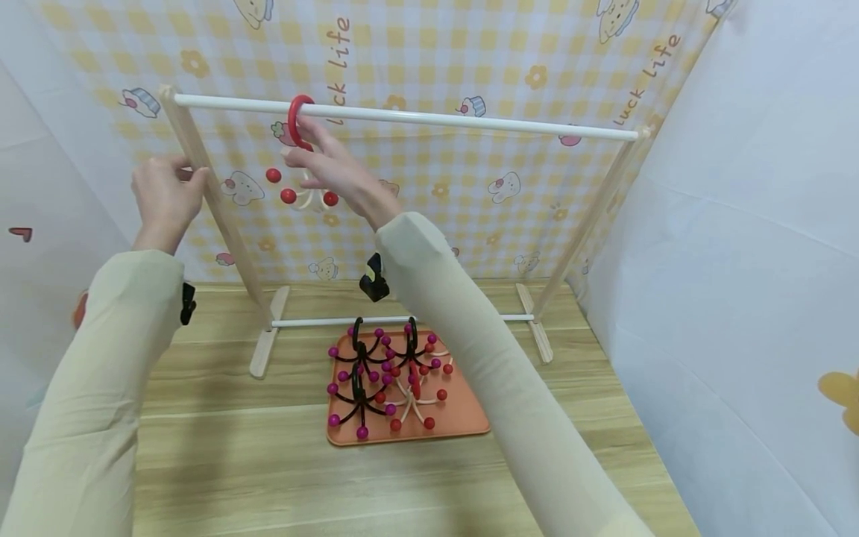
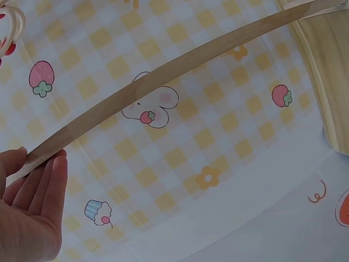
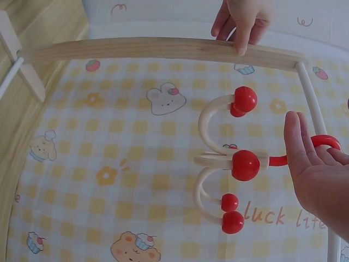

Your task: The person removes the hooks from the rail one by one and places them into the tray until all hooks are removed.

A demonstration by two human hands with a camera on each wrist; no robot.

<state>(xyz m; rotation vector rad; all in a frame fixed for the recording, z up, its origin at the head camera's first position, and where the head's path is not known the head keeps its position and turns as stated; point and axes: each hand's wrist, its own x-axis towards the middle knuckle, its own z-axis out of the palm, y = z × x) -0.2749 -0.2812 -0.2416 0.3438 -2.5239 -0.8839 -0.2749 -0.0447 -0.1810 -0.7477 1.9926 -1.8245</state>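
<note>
A rotating claw hanger with a red hook [image 1: 293, 119], cream curved arms [image 3: 206, 123] and red ball tips hangs from the white top rod [image 1: 416, 117] of a wooden rack. My right hand [image 1: 338, 168] is beside that hook, its fingers straight in the right wrist view and overlapping the hook's stem. With thumb and fingers, my left hand [image 1: 168, 195] pinches the left wooden post [image 1: 224, 216] high up, below the rod's end. In the left wrist view the post [image 2: 136, 90] runs away from this hand.
An orange tray [image 1: 463, 418] on the wooden table [image 1: 268, 462] holds several more hangers, black ones [image 1: 361, 399] with magenta balls and cream ones [image 1: 411, 403] with red balls. A lower white rod [image 1: 312, 322] joins the rack's feet. Behind hangs a checked cloth [image 1: 429, 67].
</note>
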